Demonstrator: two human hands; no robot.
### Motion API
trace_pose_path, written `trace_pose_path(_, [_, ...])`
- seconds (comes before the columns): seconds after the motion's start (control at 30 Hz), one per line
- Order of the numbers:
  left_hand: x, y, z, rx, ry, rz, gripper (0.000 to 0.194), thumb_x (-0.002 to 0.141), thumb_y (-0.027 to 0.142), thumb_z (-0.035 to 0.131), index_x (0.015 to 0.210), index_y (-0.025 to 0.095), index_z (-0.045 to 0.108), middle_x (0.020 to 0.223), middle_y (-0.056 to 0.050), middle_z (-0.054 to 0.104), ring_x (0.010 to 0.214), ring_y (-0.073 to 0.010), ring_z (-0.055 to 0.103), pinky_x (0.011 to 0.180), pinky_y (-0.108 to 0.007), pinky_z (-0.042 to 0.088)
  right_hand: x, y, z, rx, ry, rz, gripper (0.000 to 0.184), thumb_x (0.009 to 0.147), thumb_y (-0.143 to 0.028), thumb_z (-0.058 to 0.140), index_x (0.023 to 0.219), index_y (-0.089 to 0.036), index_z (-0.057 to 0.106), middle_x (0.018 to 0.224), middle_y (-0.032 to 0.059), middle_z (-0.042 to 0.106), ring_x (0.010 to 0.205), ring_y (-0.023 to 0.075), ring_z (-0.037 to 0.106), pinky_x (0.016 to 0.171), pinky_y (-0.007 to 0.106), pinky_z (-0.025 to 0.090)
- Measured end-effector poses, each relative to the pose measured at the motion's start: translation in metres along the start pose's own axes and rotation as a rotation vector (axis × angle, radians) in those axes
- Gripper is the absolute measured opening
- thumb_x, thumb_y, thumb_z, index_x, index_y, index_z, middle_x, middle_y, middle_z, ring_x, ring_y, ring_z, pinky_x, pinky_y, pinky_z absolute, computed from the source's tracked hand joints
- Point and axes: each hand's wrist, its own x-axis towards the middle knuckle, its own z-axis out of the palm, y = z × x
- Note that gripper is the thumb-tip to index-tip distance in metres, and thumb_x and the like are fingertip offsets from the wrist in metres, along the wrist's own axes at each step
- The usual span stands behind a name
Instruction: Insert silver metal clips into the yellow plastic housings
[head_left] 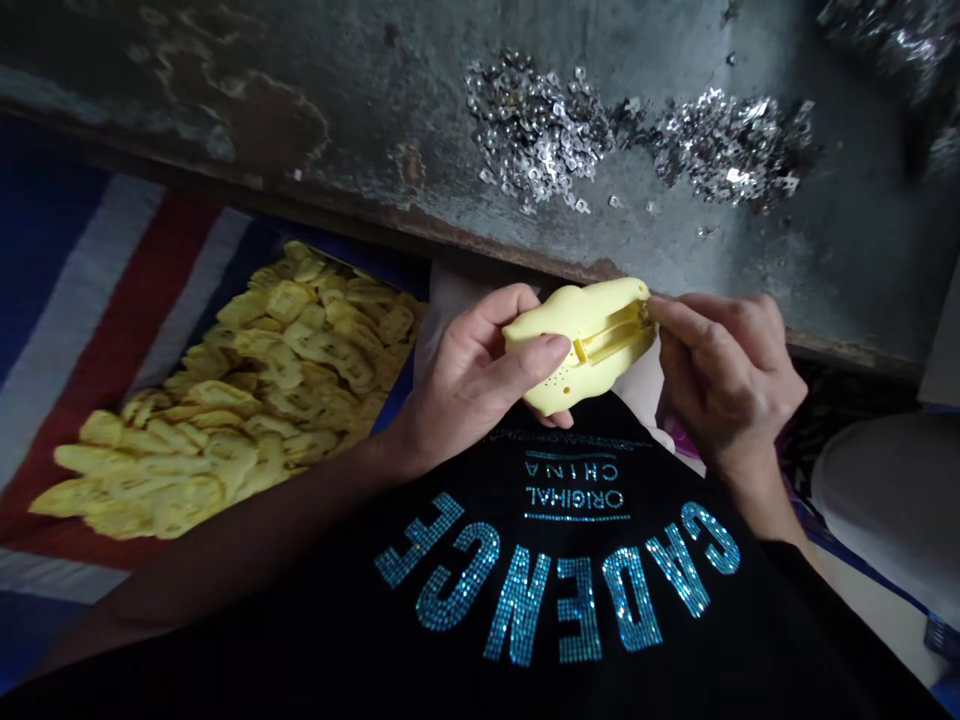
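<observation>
My left hand (480, 375) is closed around a pale yellow plastic toy shell (592, 305), thumb across its near face. The shell has wavy edges, a long recessed slot like a battery compartment, and a patch of small holes beside my thumb. At the slot's right end, the bent fingers of my right hand (731, 370) press together against the shell. Something small and dark, maybe metal, shows at that spot, too small to make out. On the metal bench beyond lie two piles of small shiny metal tabs (544, 135), (731, 150).
To the left, a striped woven sack (161, 290) in blue, white and red holds a heap of yellow plastic shells (247, 400). The worn bench (360, 120) has its near edge just past my hands. More shiny metal pieces (900, 40) lie at the far right.
</observation>
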Motion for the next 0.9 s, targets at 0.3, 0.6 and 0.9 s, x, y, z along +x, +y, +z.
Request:
trace_pose_path(0.3, [0.001, -0.001, -0.001, -0.015, -0.004, 0.013, 0.034, 0.107, 0.046, 0.087, 0.102, 0.024, 0.061, 0.088, 0.004, 0.076, 0.066, -0.015, 0.079, 0.053, -0.024, 0.071, -0.005, 0.0, 0.002, -0.066, 0.002, -0.002, 0.043, 0.112, -0.012, 0.072, 0.148, -0.034, 0.078, 0.123, 0.0057, 0.088, 0.098, 0.026, 0.078, 0.087, 0.045, 0.061])
trace_pose_path(0.6, [-0.003, 0.003, 0.002, 0.061, 0.014, 0.038, 0.037, 0.105, 0.048, 0.089, 0.101, 0.025, 0.06, 0.087, 0.003, 0.076, 0.066, -0.0164, 0.079, 0.055, -0.026, 0.072, -0.001, 0.005, 0.001, 0.153, 0.03, 0.127, 0.037, 0.108, -0.012, 0.079, 0.133, -0.039, 0.085, 0.113, 0.0052, 0.089, 0.095, 0.0286, 0.084, 0.081, 0.049, 0.07])
trace_pose_path(0.9, [-0.007, 0.009, 0.013, 0.073, 0.069, 0.033, 0.036, 0.103, 0.045, 0.089, 0.102, 0.025, 0.06, 0.087, 0.004, 0.078, 0.063, -0.0157, 0.078, 0.052, -0.024, 0.068, -0.017, 0.007, 0.009, 0.0, 0.122, -0.031, 0.057, 0.104, -0.008, 0.081, 0.15, -0.041, 0.08, 0.117, 0.0029, 0.091, 0.088, 0.0261, 0.078, 0.073, 0.046, 0.06])
